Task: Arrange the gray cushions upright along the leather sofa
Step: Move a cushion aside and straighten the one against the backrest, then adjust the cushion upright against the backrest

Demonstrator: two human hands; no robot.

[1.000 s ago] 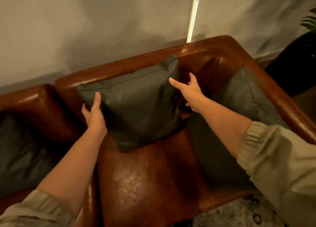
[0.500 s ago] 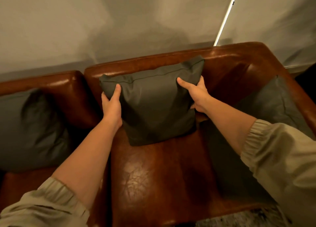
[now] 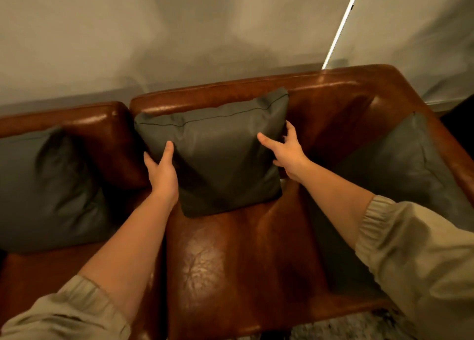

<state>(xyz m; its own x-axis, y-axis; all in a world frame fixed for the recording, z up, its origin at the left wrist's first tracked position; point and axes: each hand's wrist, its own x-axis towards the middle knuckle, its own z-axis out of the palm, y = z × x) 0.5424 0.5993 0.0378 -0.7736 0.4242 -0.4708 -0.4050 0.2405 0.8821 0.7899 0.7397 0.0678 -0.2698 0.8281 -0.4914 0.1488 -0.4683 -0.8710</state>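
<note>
Seat: the brown leather seat (image 3: 230,257) in front of the middle cushion lies bare and creased, nearest the camera.
Left hand: the left hand (image 3: 163,171) clasps the left edge of the middle cushion, thumb on the front face, the other fingers hidden round the side.
Right hand: the right hand (image 3: 287,150) is at the right edge of the middle cushion, thumb stretched over the front face, fingers loosely curled at the side; whether it is truly squeezing I cannot tell.
Middle cushion: the middle cushion (image 3: 220,157) stands on the seat, leaning on the sofa back (image 3: 333,93), its top tilted a little to the right.
Left cushion: a second gray cushion (image 3: 48,186) sits left of the middle cushion, slumped against the neighbouring backrest.
Right cushion: a third gray cushion (image 3: 400,165) lies right of the middle cushion, reclined into the corner by the armrest.
Step in hand: likely squaring the middle cushion upright between both hands.
Next move: probably level its top edge, let go, then stand the slumped side cushions up.
</note>
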